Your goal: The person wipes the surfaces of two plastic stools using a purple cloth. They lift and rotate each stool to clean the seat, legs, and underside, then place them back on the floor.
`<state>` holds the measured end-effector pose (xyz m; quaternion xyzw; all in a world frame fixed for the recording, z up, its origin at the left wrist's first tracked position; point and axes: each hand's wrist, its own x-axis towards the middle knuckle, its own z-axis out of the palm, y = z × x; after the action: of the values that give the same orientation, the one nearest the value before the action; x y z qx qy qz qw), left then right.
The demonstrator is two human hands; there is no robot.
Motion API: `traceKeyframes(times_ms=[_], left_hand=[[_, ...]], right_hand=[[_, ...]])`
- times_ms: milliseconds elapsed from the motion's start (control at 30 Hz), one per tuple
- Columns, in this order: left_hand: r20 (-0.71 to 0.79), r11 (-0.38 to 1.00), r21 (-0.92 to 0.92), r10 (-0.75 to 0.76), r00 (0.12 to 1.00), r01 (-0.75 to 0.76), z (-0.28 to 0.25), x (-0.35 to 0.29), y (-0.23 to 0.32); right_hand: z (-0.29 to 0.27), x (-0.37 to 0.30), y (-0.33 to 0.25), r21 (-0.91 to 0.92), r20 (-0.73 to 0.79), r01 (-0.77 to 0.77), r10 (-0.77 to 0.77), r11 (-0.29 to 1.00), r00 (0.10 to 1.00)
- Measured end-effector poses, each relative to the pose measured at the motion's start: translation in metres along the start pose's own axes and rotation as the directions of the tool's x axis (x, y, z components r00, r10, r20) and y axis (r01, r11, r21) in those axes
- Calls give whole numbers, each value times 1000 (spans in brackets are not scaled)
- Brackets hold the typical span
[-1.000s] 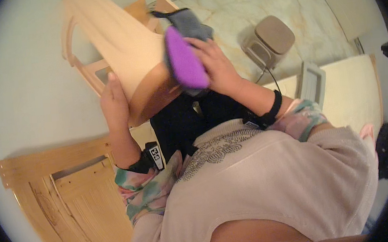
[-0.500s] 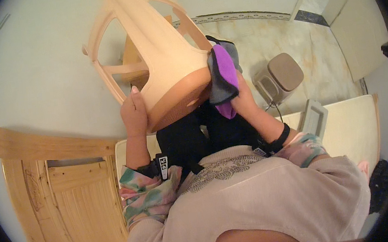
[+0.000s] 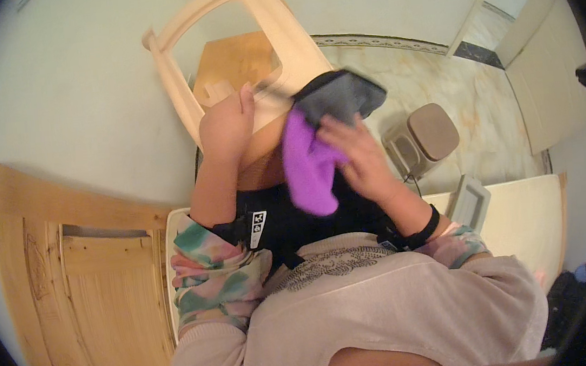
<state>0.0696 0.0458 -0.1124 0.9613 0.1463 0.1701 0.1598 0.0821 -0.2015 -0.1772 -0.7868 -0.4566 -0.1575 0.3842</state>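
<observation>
A peach-coloured plastic stool point(image 3: 287, 32) is tilted over my lap, its legs pointing up and away and its orange-brown seat toward me. My left hand point(image 3: 227, 131) is closed on the stool's near left part, thumb up. At the stool's right side, my right hand point(image 3: 361, 155) holds a cloth point(image 3: 308, 167), purple on one face and grey with a black border on the other. The cloth is folded over and lies against the stool near its seat end. Both cloth and right fingers are slightly blurred, and cloth covers part of the stool.
A wooden bed headboard point(image 3: 107, 271) stands at the left, beside a cream mattress point(image 3: 522, 214). On it at the right lies a grey plastic frame-like piece point(image 3: 471, 201). A brown-topped boxy object point(image 3: 434, 131) stands on the marble-patterned floor. A wooden surface point(image 3: 235, 61) shows through the stool's opening.
The stool has turned, so a different side opening and leg face me. My left hand has shifted right and up with it. The cloth has swung left across the stool's near end.
</observation>
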Motion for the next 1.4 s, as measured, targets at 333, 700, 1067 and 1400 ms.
traceKeyframes(times_ms=[333, 700, 1067, 1400], left_hand=[[-2, 998, -68, -6, 1000, 6, -2, -6, -4], [-512, 786, -610, -486, 708, 98, 51, -39, -82], [216, -173, -974, -497, 841, 148, 106, -63, -103], [283, -73, -955, -504, 816, 286, 6, -29, -105]], right_hand=[[24, 27, 129, 342, 1, -394, 419, 853, 908], [38, 50, 174, 472, 46, -332, 354, 816, 934], [61, 26, 196, 747, -53, -342, 564, 570, 824], [70, 23, 167, 724, -39, -414, 632, 552, 774]])
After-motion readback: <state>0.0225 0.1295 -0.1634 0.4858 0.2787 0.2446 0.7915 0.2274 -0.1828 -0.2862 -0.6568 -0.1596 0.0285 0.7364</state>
